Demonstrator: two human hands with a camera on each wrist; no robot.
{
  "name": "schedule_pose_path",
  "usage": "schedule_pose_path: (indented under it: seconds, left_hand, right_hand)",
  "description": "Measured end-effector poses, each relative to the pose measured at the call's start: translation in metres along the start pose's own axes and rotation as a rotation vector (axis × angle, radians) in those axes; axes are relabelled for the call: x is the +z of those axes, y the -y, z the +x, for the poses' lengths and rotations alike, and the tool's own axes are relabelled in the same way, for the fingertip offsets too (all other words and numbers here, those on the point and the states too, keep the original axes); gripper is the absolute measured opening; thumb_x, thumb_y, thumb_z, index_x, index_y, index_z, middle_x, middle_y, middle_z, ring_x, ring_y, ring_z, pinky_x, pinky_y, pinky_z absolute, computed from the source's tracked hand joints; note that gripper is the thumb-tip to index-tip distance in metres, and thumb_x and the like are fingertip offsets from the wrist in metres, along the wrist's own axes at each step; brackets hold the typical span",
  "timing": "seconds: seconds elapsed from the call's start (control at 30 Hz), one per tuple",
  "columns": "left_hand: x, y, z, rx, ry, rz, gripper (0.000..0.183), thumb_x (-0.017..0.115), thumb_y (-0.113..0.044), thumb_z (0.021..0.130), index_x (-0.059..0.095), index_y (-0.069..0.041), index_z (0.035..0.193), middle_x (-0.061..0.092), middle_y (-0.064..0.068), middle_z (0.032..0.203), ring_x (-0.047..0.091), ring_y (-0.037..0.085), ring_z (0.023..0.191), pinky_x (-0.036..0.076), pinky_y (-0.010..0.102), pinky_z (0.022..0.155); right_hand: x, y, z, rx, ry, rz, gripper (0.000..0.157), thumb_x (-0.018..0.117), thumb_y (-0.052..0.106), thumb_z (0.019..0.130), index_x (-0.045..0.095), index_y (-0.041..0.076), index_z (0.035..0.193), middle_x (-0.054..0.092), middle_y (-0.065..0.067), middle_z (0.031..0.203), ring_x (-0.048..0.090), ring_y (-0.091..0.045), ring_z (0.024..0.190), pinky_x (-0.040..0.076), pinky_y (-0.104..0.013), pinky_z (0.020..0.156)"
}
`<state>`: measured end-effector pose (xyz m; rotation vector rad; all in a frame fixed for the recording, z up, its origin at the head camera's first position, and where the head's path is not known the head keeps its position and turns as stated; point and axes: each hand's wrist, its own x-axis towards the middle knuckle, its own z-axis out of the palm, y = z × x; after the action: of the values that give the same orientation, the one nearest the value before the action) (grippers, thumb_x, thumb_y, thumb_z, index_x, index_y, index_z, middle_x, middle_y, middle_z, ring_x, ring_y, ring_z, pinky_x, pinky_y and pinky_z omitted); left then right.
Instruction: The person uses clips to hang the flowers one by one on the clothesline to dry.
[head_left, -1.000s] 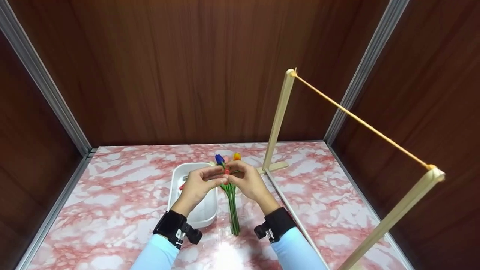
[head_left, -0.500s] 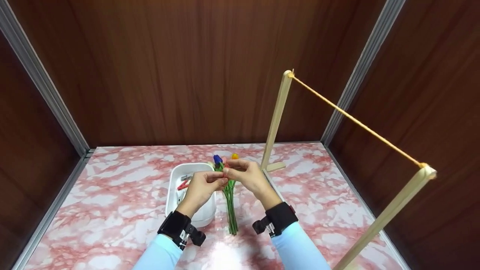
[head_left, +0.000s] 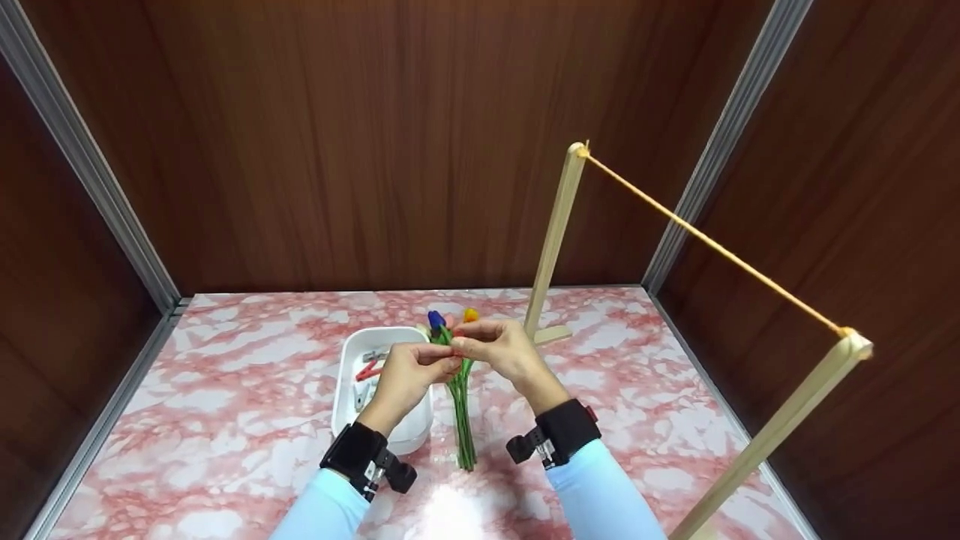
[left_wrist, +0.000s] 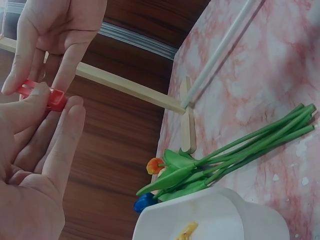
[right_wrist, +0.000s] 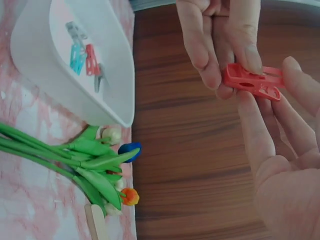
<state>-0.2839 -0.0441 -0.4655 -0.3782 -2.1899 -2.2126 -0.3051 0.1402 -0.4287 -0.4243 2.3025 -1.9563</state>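
Observation:
A red plastic clothespin [right_wrist: 245, 80] is held in the air between both hands, above the flower heads in the head view. My left hand [head_left: 409, 371] pinches it, thumb on one side and fingers on the other, as the left wrist view shows. My right hand [head_left: 506, 352] also pinches the clothespin, its thumb at the handle end and its fingertips under the other end. From the head view the clothespin is mostly hidden by the fingers. Below the hands lies a bunch of artificial tulips [head_left: 463, 424], with blue and orange-yellow blooms and green stems.
Left of the tulips stands a white plastic bin [head_left: 412, 431] with several clothespins, among them a red clothespin [right_wrist: 92, 61] and a blue clothespin [right_wrist: 77, 58]. On the right rises a wooden frame [head_left: 555, 240] with an orange string [head_left: 712, 244] across its posts. Brown panels enclose the marbled table.
Both hands have shifted their fingers on the red clothespin, the left sinking slightly and the right thumb moving over it. Over the last half second they have hardly moved.

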Motion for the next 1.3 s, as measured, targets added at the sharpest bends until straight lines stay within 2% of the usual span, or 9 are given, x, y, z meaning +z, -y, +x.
schedule_pose_path:
  seconds: [0.2,0.43,0.6,0.7,0.8,0.97,1.1,1.2,1.3]
  left_hand:
    - [0.005,-0.004,0.000,-0.010,-0.036,-0.005,0.021,0.080,-0.007,0.089,0.078,0.005,0.107,0.077,0.017,0.093,0.075,0.016,0.081,0.062,0.028,0.076]
    - [0.000,-0.001,0.002,-0.010,0.025,-0.003,0.031,0.083,-0.008,0.087,0.075,0.005,0.114,0.076,0.018,0.105,0.074,0.018,0.093,0.061,0.027,0.081]
    - [-0.008,0.012,0.002,-0.038,-0.019,0.118,0.026,0.078,-0.004,0.089,0.075,0.006,0.113,0.076,0.019,0.104,0.075,0.024,0.095,0.061,0.030,0.083]
    - [-0.010,0.020,0.000,-0.010,-0.016,0.305,0.019,0.075,-0.002,0.090,0.077,0.003,0.108,0.077,0.016,0.101,0.075,0.025,0.094,0.061,0.035,0.084]
    - [-0.004,0.027,-0.002,0.080,0.056,0.606,0.015,0.072,0.003,0.089,0.079,-0.002,0.101,0.078,0.012,0.098,0.074,0.027,0.091,0.061,0.040,0.084]
    - [0.024,0.041,-0.008,0.355,0.217,1.209,0.017,0.071,0.009,0.081,0.073,-0.008,0.080,0.072,0.008,0.080,0.068,0.024,0.072,0.060,0.038,0.065]
    - [0.049,0.059,-0.010,0.552,0.293,1.580,0.013,0.075,-0.002,0.081,0.073,-0.013,0.075,0.068,0.002,0.076,0.063,0.019,0.068,0.057,0.032,0.059]
    - [0.059,0.071,-0.006,0.562,0.343,1.732,0.010,0.074,-0.013,0.085,0.078,-0.020,0.079,0.071,-0.003,0.080,0.064,0.016,0.071,0.057,0.029,0.062]
    - [0.062,0.077,0.001,0.516,0.348,1.783,0.011,0.074,-0.014,0.086,0.078,-0.022,0.080,0.071,-0.004,0.081,0.065,0.016,0.073,0.057,0.029,0.063]
  right_hand:
    - [-0.002,0.006,0.000,0.001,-0.058,-0.004,0.029,0.082,0.014,0.089,0.077,-0.004,0.111,0.077,-0.011,0.107,0.073,-0.017,0.091,0.061,-0.031,0.080]
    - [-0.007,0.010,0.003,-0.030,-0.079,0.026,0.015,0.083,0.009,0.087,0.081,0.000,0.098,0.078,-0.012,0.094,0.075,-0.017,0.082,0.063,-0.033,0.073]
    - [-0.013,0.010,0.005,-0.086,-0.092,0.054,0.015,0.081,0.004,0.087,0.079,-0.007,0.097,0.078,-0.014,0.091,0.075,-0.018,0.083,0.062,-0.032,0.078]
    - [-0.016,0.012,0.005,-0.096,-0.109,0.047,0.016,0.081,0.003,0.087,0.078,-0.010,0.097,0.078,-0.014,0.089,0.075,-0.018,0.080,0.063,-0.033,0.078]
    - [-0.019,0.012,0.004,-0.107,-0.128,0.043,0.015,0.081,0.003,0.087,0.078,-0.009,0.097,0.078,-0.015,0.090,0.076,-0.020,0.079,0.063,-0.034,0.078]
    - [-0.027,0.010,0.001,-0.117,-0.153,0.063,0.016,0.081,0.000,0.086,0.077,-0.010,0.098,0.077,-0.016,0.093,0.076,-0.019,0.081,0.063,-0.033,0.079]
    - [-0.032,0.002,-0.002,-0.109,-0.160,0.075,0.020,0.080,-0.001,0.087,0.075,-0.014,0.101,0.078,-0.015,0.090,0.075,-0.018,0.080,0.063,-0.035,0.078]
    - [-0.034,-0.003,-0.006,-0.109,-0.166,0.076,0.019,0.079,-0.001,0.087,0.074,-0.014,0.100,0.077,-0.016,0.088,0.075,-0.019,0.076,0.063,-0.038,0.077]
    - [-0.036,-0.007,-0.010,-0.102,-0.170,0.083,0.018,0.081,0.000,0.086,0.075,-0.013,0.099,0.077,-0.017,0.088,0.075,-0.020,0.076,0.063,-0.039,0.079]
